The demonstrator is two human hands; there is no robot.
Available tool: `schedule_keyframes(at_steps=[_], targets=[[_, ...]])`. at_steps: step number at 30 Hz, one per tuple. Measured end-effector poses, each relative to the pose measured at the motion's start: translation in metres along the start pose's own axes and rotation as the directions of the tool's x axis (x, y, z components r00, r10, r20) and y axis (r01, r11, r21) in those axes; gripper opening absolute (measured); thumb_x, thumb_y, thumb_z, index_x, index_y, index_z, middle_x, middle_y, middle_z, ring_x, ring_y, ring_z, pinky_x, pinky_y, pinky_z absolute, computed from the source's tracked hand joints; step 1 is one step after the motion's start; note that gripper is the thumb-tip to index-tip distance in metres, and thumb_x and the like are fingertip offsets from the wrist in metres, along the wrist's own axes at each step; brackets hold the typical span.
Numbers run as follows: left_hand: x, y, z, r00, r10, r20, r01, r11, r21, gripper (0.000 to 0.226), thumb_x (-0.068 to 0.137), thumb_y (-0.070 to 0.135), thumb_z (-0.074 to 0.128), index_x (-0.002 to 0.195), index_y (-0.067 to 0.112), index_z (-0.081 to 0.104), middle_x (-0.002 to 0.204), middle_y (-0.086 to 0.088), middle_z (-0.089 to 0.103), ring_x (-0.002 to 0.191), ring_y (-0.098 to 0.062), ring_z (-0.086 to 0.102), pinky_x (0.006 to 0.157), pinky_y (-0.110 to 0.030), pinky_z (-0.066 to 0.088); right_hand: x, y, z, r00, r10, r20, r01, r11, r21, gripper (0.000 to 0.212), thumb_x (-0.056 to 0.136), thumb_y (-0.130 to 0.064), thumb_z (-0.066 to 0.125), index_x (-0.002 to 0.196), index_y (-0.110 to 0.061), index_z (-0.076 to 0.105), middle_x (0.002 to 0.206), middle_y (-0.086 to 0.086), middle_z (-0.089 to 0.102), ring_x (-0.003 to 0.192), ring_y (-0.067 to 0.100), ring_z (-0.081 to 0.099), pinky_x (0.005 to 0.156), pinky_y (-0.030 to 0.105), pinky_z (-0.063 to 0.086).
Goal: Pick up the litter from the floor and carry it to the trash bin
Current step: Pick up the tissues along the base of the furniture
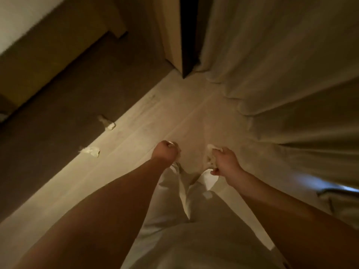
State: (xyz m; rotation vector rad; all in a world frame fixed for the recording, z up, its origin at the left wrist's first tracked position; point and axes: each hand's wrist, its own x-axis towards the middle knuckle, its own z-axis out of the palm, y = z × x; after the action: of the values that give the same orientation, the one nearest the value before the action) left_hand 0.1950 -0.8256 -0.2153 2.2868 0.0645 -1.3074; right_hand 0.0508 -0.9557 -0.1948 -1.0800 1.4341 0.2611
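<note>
I look straight down at a pale floor in dim light. My left hand is a closed fist around a small white scrap of crumpled paper that peeks out at its top. My right hand grips a larger wad of crumpled white paper, which sticks out past the fingers. Two more crumpled paper pieces lie on the floor to the left: one at the edge of the dark rug, another nearer to me. No trash bin is in view.
A dark rug covers the floor on the left, beside a bed base. Heavy beige curtains hang along the right. A wooden panel and dark gap stand ahead. My light trousers fill the lower middle.
</note>
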Motion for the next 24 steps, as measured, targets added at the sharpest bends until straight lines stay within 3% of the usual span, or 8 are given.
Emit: schedule_keyframes(at_steps=[2, 6, 11, 15, 18, 21, 24], targets=[[-0.017, -0.026, -0.019, 0.997, -0.078, 0.008, 0.078, 0.994, -0.079, 0.018, 0.092, 0.014, 0.051, 0.082, 0.009, 0.066, 0.064, -0.004, 0.062, 0.043, -0.019, 0.052, 0.036, -0.018, 0.037, -0.018, -0.003, 0.016, 0.997, -0.029, 0.071, 0.03, 0.999, -0.011, 0.016, 0.094, -0.024, 0.058, 0.104, -0.011, 0.061, 0.08, 0.004, 0.06, 0.061, 0.016, 0.056, 0.054, 0.031, 0.05], [-0.038, -0.081, -0.06, 0.984, -0.175, 0.021, 0.174, 0.954, -0.243, 0.029, 0.089, 0.017, 0.057, 0.063, 0.007, 0.064, 0.049, -0.005, 0.06, 0.041, -0.025, 0.047, 0.042, -0.026, 0.04, -0.046, -0.008, 0.053, 0.985, -0.138, 0.1, 0.145, 0.987, -0.071, 0.006, 0.09, -0.025, 0.065, 0.086, -0.021, 0.067, 0.078, 0.006, 0.062, 0.059, 0.017, 0.057, 0.059, 0.033, 0.054], [-0.036, -0.15, -0.131, 0.979, -0.203, -0.019, 0.175, 0.884, -0.433, 0.031, 0.091, 0.028, 0.062, 0.071, 0.005, 0.054, 0.055, -0.014, 0.052, 0.038, -0.024, 0.046, 0.038, -0.023, 0.038, -0.066, -0.014, 0.142, 0.969, -0.172, 0.176, 0.203, 0.963, -0.178, 0.021, 0.083, -0.031, 0.072, 0.082, -0.011, 0.067, 0.059, 0.005, 0.058, 0.054, 0.019, 0.056, 0.077, 0.052, 0.057], [-0.016, -0.219, -0.204, 0.962, -0.273, -0.016, 0.213, 0.785, -0.582, 0.033, 0.092, 0.025, 0.06, 0.067, 0.004, 0.054, 0.059, -0.017, 0.052, 0.043, -0.025, 0.045, 0.048, -0.028, 0.038, -0.077, -0.015, 0.25, 0.977, -0.143, 0.16, 0.181, 0.95, -0.255, 0.033, 0.085, -0.035, 0.071, 0.068, -0.01, 0.057, 0.055, 0.008, 0.053, 0.053, 0.02, 0.053, 0.07, 0.046, 0.057], [-0.002, -0.272, -0.259, 0.946, -0.323, 0.04, 0.285, 0.763, -0.58, 0.03, 0.092, 0.021, 0.06, 0.067, 0.004, 0.054, 0.055, -0.014, 0.053, 0.041, -0.024, 0.045, 0.044, -0.024, 0.036, -0.081, -0.012, 0.326, 0.987, -0.136, 0.084, 0.156, 0.938, -0.31, 0.038, 0.089, -0.039, 0.066, 0.066, -0.009, 0.06, 0.058, 0.009, 0.053, 0.053, 0.021, 0.054, 0.063, 0.041, 0.057], [0.003, -0.32, -0.305, 0.935, -0.337, 0.11, 0.332, 0.724, -0.604, 0.018, 0.089, 0.015, 0.062, 0.08, 0.001, 0.058, 0.063, -0.018, 0.059, 0.036, -0.023, 0.051, 0.037, -0.02, 0.039, -0.084, -0.002, 0.387, 0.986, -0.164, 0.019, 0.158, 0.908, -0.387, 0.036, 0.093, -0.029, 0.059, 0.065, -0.006, 0.059, 0.058, 0.01, 0.056, 0.051, 0.022, 0.054, 0.052, 0.028, 0.051], [0.016, -0.354, -0.341, 0.923, -0.362, 0.128, 0.348, 0.652, -0.674, 0.014, 0.089, 0.006, 0.062, 0.079, -0.002, 0.058, 0.076, -0.025, 0.063, 0.041, -0.022, 0.058, 0.035, -0.021, 0.046, -0.084, 0.002, 0.436, 0.983, -0.182, 0.015, 0.168, 0.869, -0.465, 0.037, 0.092, -0.018, 0.052, 0.057, -0.006, 0.055, 0.051, 0.01, 0.054, 0.048, 0.024, 0.049, 0.055, 0.032, 0.044]])
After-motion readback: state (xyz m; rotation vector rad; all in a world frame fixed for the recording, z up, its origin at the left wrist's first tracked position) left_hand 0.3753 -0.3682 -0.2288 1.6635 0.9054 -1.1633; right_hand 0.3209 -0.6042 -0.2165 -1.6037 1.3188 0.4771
